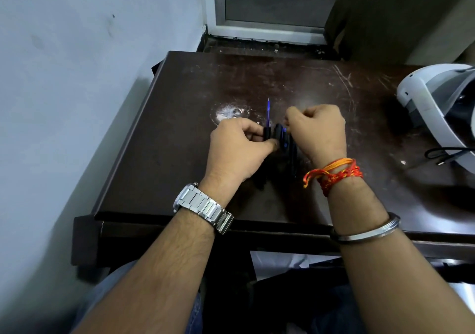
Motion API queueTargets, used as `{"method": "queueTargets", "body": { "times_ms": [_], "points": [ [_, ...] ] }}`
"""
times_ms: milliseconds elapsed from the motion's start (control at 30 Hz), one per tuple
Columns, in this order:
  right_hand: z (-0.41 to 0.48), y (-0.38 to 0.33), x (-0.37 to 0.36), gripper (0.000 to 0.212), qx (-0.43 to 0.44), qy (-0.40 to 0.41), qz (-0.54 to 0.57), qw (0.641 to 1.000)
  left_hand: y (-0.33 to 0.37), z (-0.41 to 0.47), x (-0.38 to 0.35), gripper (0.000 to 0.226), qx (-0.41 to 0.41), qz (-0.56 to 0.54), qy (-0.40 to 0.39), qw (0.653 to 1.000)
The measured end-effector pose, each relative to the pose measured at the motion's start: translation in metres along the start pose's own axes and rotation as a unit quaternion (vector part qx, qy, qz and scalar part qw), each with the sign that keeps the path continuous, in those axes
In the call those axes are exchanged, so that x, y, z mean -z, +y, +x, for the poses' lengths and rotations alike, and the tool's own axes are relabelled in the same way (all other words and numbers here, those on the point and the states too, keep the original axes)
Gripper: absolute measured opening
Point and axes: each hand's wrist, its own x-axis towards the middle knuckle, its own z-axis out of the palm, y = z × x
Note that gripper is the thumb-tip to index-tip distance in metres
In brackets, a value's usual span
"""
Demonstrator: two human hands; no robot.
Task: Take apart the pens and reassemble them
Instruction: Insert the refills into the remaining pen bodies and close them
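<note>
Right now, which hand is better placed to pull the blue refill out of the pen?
Probably the right. The left hand grips the black barrel, steadying it; the right hand, fingers curled, sits close beside the blue refill sticking out, though it may hold another part.

A silver link-band watch (203,206) circles the wrist behind the left hand (236,151). Behind the right hand (318,133), knotted red and orange threads (334,173) wrap the wrist, and nearer along that forearm sits a plain steel bangle (367,232). Both forearms are bare and hairy. Blue jeans (113,282) cover the lap.
</note>
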Motion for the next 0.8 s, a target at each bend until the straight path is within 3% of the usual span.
{"method": "queueTargets", "body": {
  "times_ms": [167, 433, 667, 800],
  "points": [
    [-0.001, 0.005, 0.003, 0.013, 0.036, -0.055, -0.135, 0.989, 0.000, 0.001, 0.000, 0.021, -0.010, -0.001, 0.018, 1.000],
    [-0.005, 0.002, -0.005, 0.028, 0.042, -0.047, -0.213, 0.975, -0.001, 0.001, 0.001, 0.018, -0.007, 0.015, 0.017, 1.000],
    [-0.009, -0.001, -0.007, 0.023, 0.031, -0.035, -0.196, 0.980, -0.001, 0.002, 0.001, 0.022, -0.001, 0.002, 0.018, 1.000],
    [-0.010, -0.007, -0.004, 0.023, 0.078, 0.070, -0.098, 0.990, 0.000, 0.002, 0.001, 0.016, 0.025, -0.024, -0.015, 0.999]
  ]
}}
